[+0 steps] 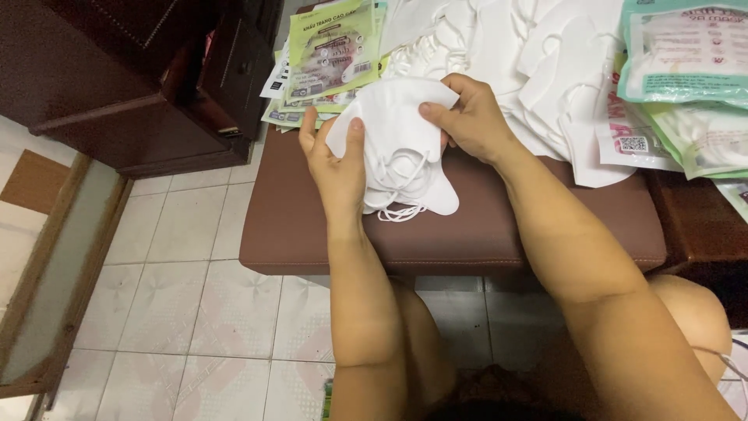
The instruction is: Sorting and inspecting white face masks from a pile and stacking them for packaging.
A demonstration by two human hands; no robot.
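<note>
down below your head camera sits a brown padded stool [467, 226] serving as your desk, set on a floor of pale patterned tiles [195, 312]. a dark wooden cabinet [140, 78] stands at the far left, touching nothing you hold, and a strip of framed glass [54, 273] runs along the left edge of the view.

your left hand [336, 168] is closed around the left side of a small stack of white face masks [401, 148], thumb pressed on top, fingers curled behind. your right hand [471, 117] grips the same stack at its upper right edge, thumb laid across the top mask. the stack is held just above the stool's front half, between your two hands, its white ear loops dangling down toward the cushion.

behind the stack, a loose heap of white masks [538, 70] spreads over the back of the stool; they overlap too much for you to count. to the left of it lies a small pile of green printed pouches [327, 54], several, the exact number unclear. at the right edge you have filled packets [686, 70], at least three showing. two hands, one held stack, one stool.
</note>
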